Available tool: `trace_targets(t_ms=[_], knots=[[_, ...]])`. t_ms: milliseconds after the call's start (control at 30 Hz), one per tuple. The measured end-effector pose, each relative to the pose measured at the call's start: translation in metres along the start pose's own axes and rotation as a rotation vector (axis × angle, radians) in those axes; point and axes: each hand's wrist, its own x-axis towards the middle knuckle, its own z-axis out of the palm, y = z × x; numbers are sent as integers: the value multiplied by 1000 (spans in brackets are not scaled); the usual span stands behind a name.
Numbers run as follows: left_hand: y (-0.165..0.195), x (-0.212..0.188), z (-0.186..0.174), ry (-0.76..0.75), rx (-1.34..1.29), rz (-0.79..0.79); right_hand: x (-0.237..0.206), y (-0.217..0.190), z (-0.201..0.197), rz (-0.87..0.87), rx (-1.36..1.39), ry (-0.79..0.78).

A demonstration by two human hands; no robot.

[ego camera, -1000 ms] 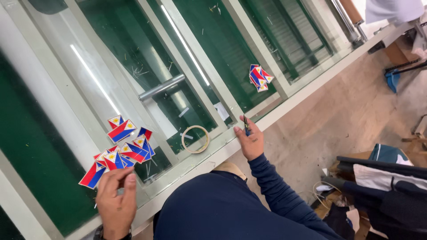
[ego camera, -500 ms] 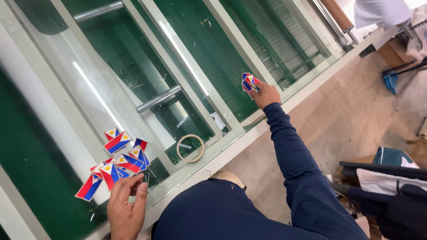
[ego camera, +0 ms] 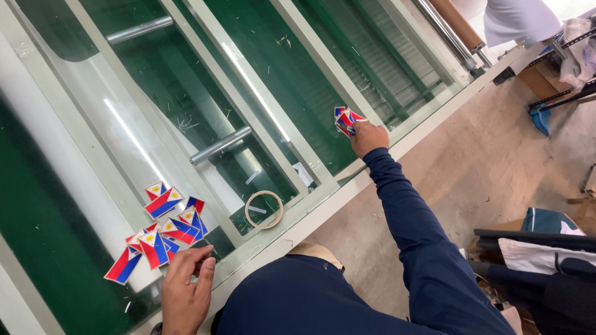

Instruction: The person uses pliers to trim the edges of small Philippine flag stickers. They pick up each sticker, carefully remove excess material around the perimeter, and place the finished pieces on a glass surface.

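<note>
Right hand [ego camera: 369, 138]: my fingers closed on small flag patches [ego camera: 346, 119], far along table edge [ego camera: 323, 217] from tape roll [ego camera: 264, 209].
Left hand [ego camera: 186, 288]: loosely curled, fingertips touching flag pile [ego camera: 160, 232], left of tape roll.
Room: open glass between.

One head-worn camera looks steeply down from close above the person, tilted, facing a glass table [ego camera: 186, 124] on the left and floor [ego camera: 496, 167] on the right.

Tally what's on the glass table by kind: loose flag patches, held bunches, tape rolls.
Loose flag patches by the left hand: about 9, overlapping
Bunches of flag patches held in the right hand: 1
Tape rolls: 1
Total: about 11
</note>
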Motion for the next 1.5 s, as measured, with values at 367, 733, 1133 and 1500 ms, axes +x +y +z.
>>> trace_targets(t_ms=[367, 733, 1133, 1500], knots=[[10, -11, -3, -86, -69, 34, -12, -17, -26, 204, 444, 78], [1, -13, -6, -84, -59, 54, -18, -5, -29, 97, 421, 22], [8, 2, 2, -105, -153, 108, -33, -9, -40, 276, 1665, -6], [15, 44, 60, -321, -555, 293, -119, -126, 11, 76, 2223, -727]])
